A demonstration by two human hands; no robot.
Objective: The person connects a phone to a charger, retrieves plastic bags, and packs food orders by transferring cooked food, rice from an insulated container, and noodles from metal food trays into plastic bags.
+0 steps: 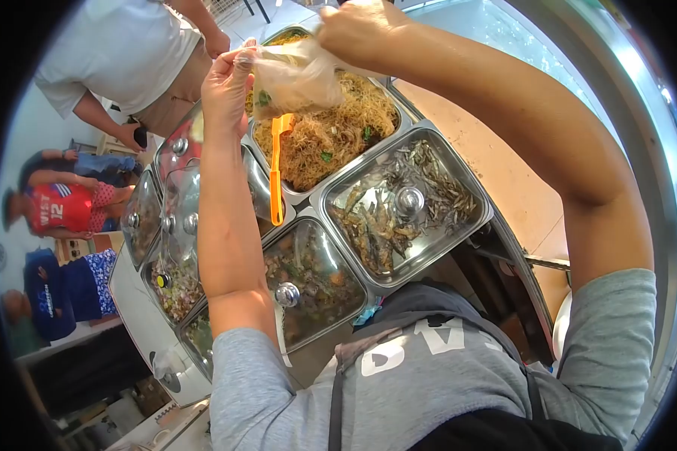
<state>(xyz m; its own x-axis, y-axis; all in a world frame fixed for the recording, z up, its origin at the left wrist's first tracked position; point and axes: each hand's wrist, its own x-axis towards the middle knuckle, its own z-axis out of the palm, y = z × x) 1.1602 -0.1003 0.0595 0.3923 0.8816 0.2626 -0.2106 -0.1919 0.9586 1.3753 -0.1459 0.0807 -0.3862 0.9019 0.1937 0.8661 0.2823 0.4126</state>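
My left hand [228, 86] pinches the left edge of a clear plastic bag [297, 84], which holds pale food with a bit of green. My right hand [361, 31] is closed at the bag's upper right corner; its fingertips are blurred and partly hidden. The bag hangs above a metal tray [396, 105] of thin brown noodles [353, 124]. An orange plastic utensil [277, 169] leans over the near left edge of that tray, its head resting by the noodles below the bag.
A lidded tray of small dried fish [410, 201] stands nearest me. Several other trays with clear lids [308, 282] fill the left side. One person in a white shirt [124, 52] stands across the counter; other people [53, 207] are farther left. Glass [474, 37] borders the right.
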